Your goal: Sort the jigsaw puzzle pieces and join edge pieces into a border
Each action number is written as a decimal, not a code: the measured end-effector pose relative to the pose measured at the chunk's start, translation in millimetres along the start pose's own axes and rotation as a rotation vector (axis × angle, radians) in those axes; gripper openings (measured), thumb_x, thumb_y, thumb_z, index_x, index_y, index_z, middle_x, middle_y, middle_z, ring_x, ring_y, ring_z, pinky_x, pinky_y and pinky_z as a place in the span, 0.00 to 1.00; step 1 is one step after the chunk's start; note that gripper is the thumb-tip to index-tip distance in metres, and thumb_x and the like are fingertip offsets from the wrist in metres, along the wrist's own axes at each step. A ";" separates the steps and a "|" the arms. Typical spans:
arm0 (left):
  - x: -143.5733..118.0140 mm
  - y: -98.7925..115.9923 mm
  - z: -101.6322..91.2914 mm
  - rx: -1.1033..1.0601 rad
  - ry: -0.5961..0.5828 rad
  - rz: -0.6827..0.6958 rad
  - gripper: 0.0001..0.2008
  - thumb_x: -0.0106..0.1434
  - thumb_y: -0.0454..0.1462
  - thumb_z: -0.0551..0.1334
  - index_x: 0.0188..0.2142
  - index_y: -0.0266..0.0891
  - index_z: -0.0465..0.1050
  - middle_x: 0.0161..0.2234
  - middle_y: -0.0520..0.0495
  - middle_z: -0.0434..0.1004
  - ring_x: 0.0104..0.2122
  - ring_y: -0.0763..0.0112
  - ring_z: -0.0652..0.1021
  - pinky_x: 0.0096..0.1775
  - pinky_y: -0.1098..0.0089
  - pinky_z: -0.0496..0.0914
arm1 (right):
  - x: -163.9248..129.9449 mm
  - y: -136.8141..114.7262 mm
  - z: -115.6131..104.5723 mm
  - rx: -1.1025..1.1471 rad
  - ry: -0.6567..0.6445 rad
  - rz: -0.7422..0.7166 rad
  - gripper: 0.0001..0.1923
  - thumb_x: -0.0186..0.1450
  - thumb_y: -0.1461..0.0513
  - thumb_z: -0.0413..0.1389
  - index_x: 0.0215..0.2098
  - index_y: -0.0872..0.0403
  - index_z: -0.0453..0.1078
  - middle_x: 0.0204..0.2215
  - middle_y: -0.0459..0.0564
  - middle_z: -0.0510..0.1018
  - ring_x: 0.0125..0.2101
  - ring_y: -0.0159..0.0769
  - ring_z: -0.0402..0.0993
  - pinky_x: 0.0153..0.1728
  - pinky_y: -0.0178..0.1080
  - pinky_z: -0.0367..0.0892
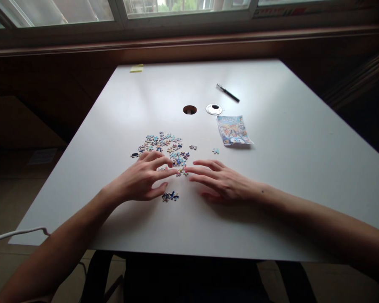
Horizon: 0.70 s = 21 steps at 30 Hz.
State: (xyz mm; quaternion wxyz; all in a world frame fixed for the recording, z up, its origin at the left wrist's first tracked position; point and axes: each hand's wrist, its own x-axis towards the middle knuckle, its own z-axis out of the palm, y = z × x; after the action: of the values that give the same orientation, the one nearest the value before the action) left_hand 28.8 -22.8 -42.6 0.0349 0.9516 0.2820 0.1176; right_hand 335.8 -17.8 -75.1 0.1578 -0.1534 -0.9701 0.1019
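Observation:
Many small jigsaw puzzle pieces (161, 142) lie in a loose pile on the white table. My left hand (145, 176) is over the near left part of the pile, fingers apart, and hides some pieces. Just beyond its thumb sits a small cluster of puzzle pieces (170, 196). From the right, my right hand (219, 181) reaches in with its fingers spread. Its fingertips are at a few colourful pieces (182, 171) between the two hands; whether they touch them I cannot tell. Single pieces (215, 151) lie apart to the right of the pile.
A creased picture sheet (235, 131) lies right of the pile. Behind it are a black pen (228, 93), a round metal cover (214, 109) and a cable hole (190, 110) in the white table (287, 147). A yellow sticky note (136, 68) is at the far left edge.

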 end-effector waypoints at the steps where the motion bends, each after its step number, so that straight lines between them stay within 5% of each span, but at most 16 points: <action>1: 1.8 4.9 2.2 -0.001 -0.009 0.004 0.20 0.64 0.37 0.62 0.56 0.46 0.72 0.53 0.43 0.74 0.54 0.54 0.68 0.56 0.53 0.62 | 0.3 0.6 -0.1 0.012 -0.011 0.002 0.24 0.69 0.60 0.54 0.62 0.56 0.62 0.63 0.60 0.67 0.64 0.49 0.57 0.60 0.55 0.59; 11: -3.3 5.0 -14.0 -0.203 -0.151 0.040 0.11 0.63 0.37 0.64 0.46 0.48 0.75 0.51 0.47 0.73 0.53 0.56 0.67 0.56 0.56 0.60 | 0.9 -13.1 -8.8 0.081 -0.063 -0.098 0.15 0.68 0.60 0.55 0.52 0.54 0.70 0.61 0.56 0.71 0.59 0.47 0.63 0.56 0.51 0.62; 21: -4.2 -0.5 -16.3 -0.278 -0.128 0.018 0.05 0.67 0.34 0.62 0.39 0.44 0.78 0.42 0.48 0.78 0.48 0.63 0.71 0.53 0.60 0.61 | 4.5 -33.8 -6.9 0.152 -0.129 -0.200 0.16 0.67 0.59 0.54 0.52 0.54 0.70 0.63 0.58 0.67 0.62 0.48 0.62 0.57 0.51 0.63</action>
State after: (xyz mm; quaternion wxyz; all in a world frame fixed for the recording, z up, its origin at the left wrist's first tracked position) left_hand 21.2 -24.7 -27.7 0.1834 0.9456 0.2515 0.0950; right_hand 325.1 -46.8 -59.1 0.1154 -0.0368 -0.9782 0.1688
